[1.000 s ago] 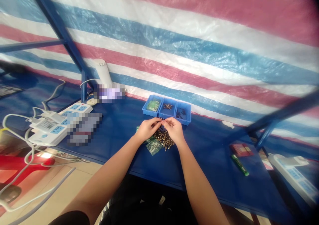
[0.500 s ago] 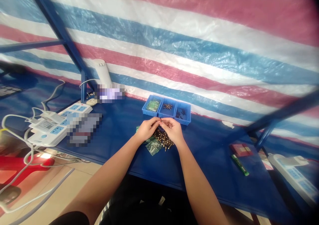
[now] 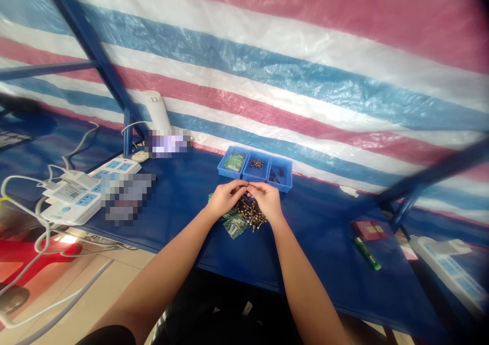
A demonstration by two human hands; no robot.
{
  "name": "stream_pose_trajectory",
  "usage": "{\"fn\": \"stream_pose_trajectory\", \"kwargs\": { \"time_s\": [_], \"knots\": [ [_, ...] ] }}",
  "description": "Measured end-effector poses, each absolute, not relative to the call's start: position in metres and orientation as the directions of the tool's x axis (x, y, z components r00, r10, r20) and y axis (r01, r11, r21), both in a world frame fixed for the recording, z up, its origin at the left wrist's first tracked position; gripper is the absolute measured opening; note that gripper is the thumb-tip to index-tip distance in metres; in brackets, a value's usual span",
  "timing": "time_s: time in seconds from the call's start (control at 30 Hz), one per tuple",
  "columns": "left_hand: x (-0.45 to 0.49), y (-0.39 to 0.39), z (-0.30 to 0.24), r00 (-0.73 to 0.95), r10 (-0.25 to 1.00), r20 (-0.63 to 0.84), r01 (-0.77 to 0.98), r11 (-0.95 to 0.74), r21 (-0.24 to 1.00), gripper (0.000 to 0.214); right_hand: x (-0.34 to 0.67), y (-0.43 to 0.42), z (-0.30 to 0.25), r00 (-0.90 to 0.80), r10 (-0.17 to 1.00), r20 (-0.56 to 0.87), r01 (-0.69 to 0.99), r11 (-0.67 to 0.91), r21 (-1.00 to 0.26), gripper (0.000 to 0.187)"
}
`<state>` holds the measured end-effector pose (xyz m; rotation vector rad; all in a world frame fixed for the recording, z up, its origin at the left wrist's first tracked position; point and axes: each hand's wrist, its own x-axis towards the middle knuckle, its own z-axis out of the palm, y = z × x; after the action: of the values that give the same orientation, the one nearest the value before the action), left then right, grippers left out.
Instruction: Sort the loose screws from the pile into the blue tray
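Note:
My left hand (image 3: pixel 226 198) and my right hand (image 3: pixel 264 198) meet at the fingertips above a pile of small brass-coloured and dark metal fittings (image 3: pixel 252 215). Both are closed in a pinch, and whatever sits between the fingertips is small, dark and too hidden to name. Under and beside the left hand lie green-tinted clear bags of small silvery pieces (image 3: pixel 235 226). Just beyond the fingers stand three joined blue bins (image 3: pixel 255 175). The left bin holds green-tinted bags (image 3: pixel 234 162), the middle one small brass-coloured pieces (image 3: pixel 256 163), the right one small black pieces (image 3: pixel 280 171).
On the left of the blue table (image 3: pixel 321 243) lies a white power strip (image 3: pixel 82 197) with plugs and cables. A blurred-out flat object (image 3: pixel 130 197) rests beside it. Towards the right are a red box (image 3: pixel 369 230) and a green packet (image 3: pixel 367 254). A striped plastic sheet (image 3: pixel 267 70) hangs behind.
The fingertips have shifted slightly against each other, the right fingers flattening a little. Bins, bags and pile stay in place.

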<state>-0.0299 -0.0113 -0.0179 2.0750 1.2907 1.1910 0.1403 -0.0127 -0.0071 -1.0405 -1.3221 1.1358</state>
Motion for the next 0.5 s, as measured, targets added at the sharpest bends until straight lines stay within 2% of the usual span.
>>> {"fn": "stream_pose_trajectory", "kwargs": {
  "time_s": [0.23,0.5],
  "knots": [
    [-0.0305,-0.0108,-0.0175,0.224,0.86,0.459,0.502,-0.506,0.702,0.03,0.1397,-0.0145,-0.0039,-0.066,0.981,0.183,-0.005,0.183,-0.983,0.034],
    [-0.0327,-0.0138,-0.0123,0.259,0.886,0.384,0.534,-0.463,0.708,0.033,0.1371,-0.0183,-0.0004,-0.144,0.971,0.191,-0.041,0.187,-0.982,0.034]
  ]
}}
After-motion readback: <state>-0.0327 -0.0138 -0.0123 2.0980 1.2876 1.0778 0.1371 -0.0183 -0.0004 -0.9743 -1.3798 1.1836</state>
